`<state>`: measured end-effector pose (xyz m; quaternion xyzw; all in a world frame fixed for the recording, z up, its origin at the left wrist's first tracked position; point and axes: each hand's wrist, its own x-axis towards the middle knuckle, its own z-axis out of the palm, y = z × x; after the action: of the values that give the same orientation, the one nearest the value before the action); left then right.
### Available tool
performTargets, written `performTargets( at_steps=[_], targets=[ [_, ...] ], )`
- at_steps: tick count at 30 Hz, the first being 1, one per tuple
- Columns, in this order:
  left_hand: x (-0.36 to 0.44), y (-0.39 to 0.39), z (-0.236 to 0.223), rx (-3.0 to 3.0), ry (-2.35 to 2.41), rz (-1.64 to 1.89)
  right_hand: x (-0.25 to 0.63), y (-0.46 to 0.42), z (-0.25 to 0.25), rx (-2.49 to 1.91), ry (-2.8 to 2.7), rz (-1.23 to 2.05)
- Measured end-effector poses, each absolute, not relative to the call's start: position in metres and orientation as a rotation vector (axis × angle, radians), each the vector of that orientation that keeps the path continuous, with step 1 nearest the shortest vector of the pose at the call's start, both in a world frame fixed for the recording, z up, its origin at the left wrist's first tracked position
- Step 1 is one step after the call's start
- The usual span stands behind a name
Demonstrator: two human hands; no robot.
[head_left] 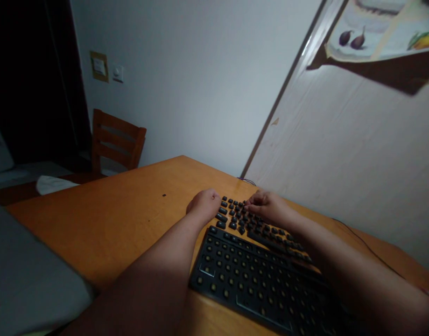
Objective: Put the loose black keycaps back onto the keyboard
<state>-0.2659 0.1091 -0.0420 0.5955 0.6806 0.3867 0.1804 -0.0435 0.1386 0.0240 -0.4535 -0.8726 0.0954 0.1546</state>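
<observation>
The bare, tapering left forearm (158, 266) reaches forward to a bare left hand (204, 204) curled into a loose fist. The bare right forearm (347, 254) slants inward; its bare right hand (270, 206) has fingers (258, 197) bent close to the thumb (whether the tips meet is unclear).

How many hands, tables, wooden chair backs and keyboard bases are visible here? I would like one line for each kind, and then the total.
Left hand and right hand: 2
Table: 1
Wooden chair back: 1
Keyboard base: 1
Total: 5
</observation>
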Motion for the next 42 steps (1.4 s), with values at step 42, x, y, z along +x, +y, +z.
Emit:
performTargets(
  at_steps=[42],
  targets=[
    [-0.263, 0.105, -0.034, 1.661, 1.921, 1.089, -0.043, 0.046, 0.008, -1.188, -2.514, 0.521]
  ],
)
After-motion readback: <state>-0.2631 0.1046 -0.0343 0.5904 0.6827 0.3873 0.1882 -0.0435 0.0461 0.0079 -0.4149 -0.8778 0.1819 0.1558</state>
